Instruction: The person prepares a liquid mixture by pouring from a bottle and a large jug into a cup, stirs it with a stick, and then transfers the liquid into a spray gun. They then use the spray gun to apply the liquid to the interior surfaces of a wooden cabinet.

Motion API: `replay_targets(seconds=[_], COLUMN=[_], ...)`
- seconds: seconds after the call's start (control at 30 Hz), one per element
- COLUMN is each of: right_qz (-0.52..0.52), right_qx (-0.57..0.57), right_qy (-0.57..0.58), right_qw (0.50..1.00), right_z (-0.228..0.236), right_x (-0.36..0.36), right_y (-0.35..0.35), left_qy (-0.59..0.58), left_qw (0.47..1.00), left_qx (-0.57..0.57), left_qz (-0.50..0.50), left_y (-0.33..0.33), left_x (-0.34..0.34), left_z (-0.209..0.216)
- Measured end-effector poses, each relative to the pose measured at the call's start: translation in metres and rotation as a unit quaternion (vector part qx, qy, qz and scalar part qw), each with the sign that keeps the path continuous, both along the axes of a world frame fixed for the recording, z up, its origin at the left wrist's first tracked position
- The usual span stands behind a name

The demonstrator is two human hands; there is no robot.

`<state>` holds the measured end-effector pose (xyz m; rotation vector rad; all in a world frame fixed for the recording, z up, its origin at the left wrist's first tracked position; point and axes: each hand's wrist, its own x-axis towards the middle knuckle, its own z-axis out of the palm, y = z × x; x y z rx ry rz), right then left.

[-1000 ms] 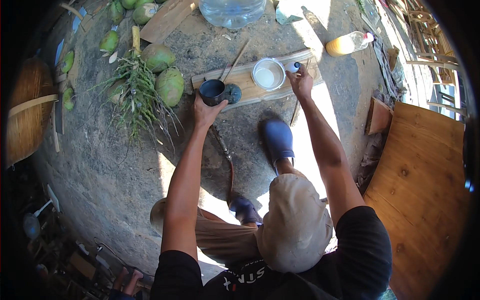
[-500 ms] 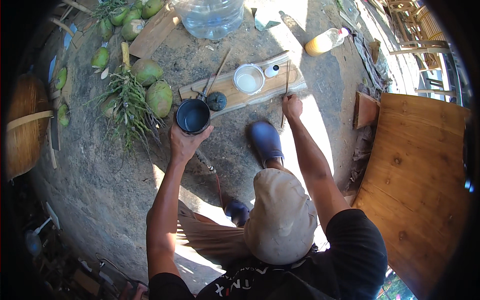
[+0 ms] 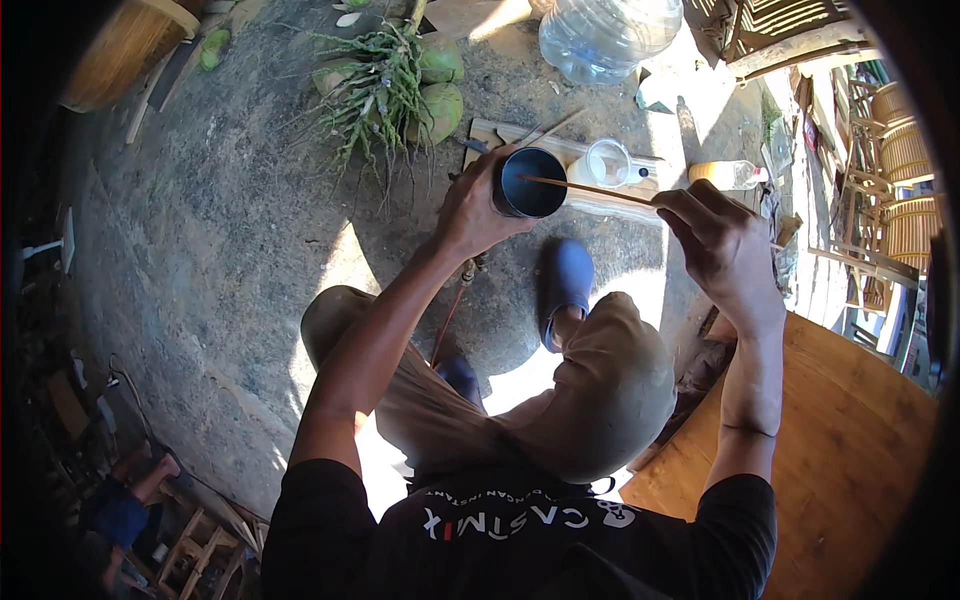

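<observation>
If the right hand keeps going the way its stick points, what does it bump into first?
Probably the blue cup in the left hand. The right hand holds a thin stick whose tip already reaches the cup's rim; depth is hard to judge.

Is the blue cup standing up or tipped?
Tipped. The left hand holds the cup off the ground, its dark mouth facing the camera; the stick crosses it.

The bare concrete floor (image 3: pixel 230 260) carries a wooden plank (image 3: pixel 610 200) at twelve o'clock, with a clear cup (image 3: pixel 608 162) on it. Green coconuts (image 3: pixel 440 100) lie at eleven o'clock, a large water bottle (image 3: pixel 610 35) and a small bottle (image 3: pixel 730 175) toward one.
</observation>
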<state>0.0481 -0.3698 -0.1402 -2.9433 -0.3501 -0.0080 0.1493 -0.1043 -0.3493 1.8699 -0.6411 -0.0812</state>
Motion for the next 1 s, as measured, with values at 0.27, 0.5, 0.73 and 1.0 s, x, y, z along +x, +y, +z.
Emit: replay_targets(seconds=[0.27, 0.5, 0.73, 1.0], right_qz=[0.217, 0.207, 0.198, 0.157], right_qx=[-0.146, -0.201, -0.219, -0.191], right_qy=[0.013, 0.037, 0.014, -0.049], right_qw=[0.965, 0.957, 0.955, 0.968], right_z=[-0.013, -0.011, -0.019, -0.029], right_x=[0.072, 0.086, 0.091, 0.083], right_y=[0.078, 0.111, 0.119, 0.103], left_qy=[-0.008, -0.017, -0.006, -0.012], left_qw=[1.000, 0.998, 0.998, 0.998], left_qx=[-0.021, -0.033, -0.011, -0.013], left_qz=[0.018, 0.045, 0.058, 0.053], left_y=[0.010, 0.030, 0.036, 0.032], left_x=[-0.005, -0.001, 0.002, 0.002], left_z=[-0.005, -0.006, -0.008, -0.011])
